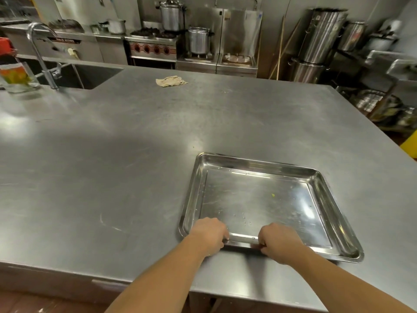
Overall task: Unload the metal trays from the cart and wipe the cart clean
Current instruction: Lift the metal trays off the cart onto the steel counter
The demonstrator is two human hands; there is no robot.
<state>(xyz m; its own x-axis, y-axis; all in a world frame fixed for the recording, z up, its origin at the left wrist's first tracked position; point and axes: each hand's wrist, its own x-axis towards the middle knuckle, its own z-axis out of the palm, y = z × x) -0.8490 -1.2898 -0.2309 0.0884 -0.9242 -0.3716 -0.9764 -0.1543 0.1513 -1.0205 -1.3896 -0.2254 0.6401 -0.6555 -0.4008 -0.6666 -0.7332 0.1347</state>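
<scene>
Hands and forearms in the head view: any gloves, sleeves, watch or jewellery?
No gloves on the left hand or right hand. Both forearms are bare up to the frame edge: no sleeves, watch or bracelet show. Rings cannot be told.

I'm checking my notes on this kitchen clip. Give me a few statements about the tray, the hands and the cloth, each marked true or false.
1. The left hand and the right hand both grip the near rim of the metal tray. True.
2. The metal tray is piled with food. False: it holds only a few water drops and a small green speck.
3. The cloth lies on the table, well apart from the metal tray, near the far edge. True.
4. The faucet stands to the right of the metal tray. False: it is at the far left, beside the sink.
</scene>
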